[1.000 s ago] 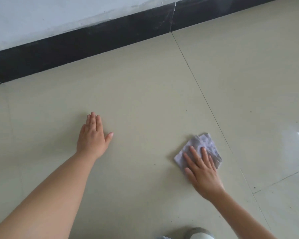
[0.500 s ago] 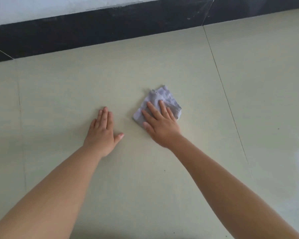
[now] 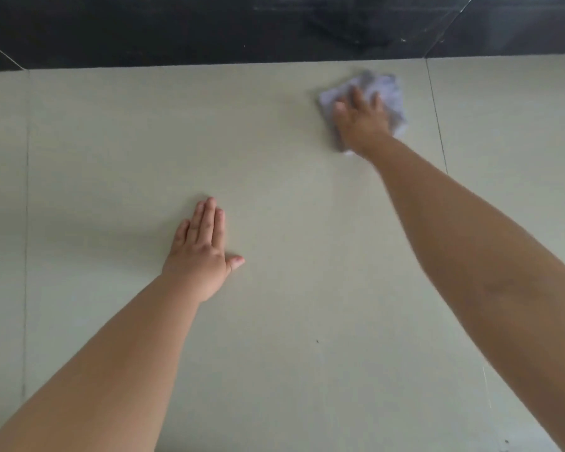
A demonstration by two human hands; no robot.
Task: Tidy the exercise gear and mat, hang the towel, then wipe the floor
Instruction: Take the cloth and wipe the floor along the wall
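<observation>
The pale tiled floor (image 3: 274, 321) fills most of the view, its thin grout lines running toward the black skirting (image 3: 209, 27) along the top. Close to that skirting, well right of centre, lies a crumpled grey cloth (image 3: 390, 93), somewhat blurred. The right hand (image 3: 361, 122) presses flat on top of the cloth with fingers spread and straight, the cloth showing beyond the fingertips and on the hand's right. Farther from the skirting, the left hand (image 3: 203, 252) rests palm-down on bare floor, fingers straight and together, holding nothing, well apart from the cloth.
</observation>
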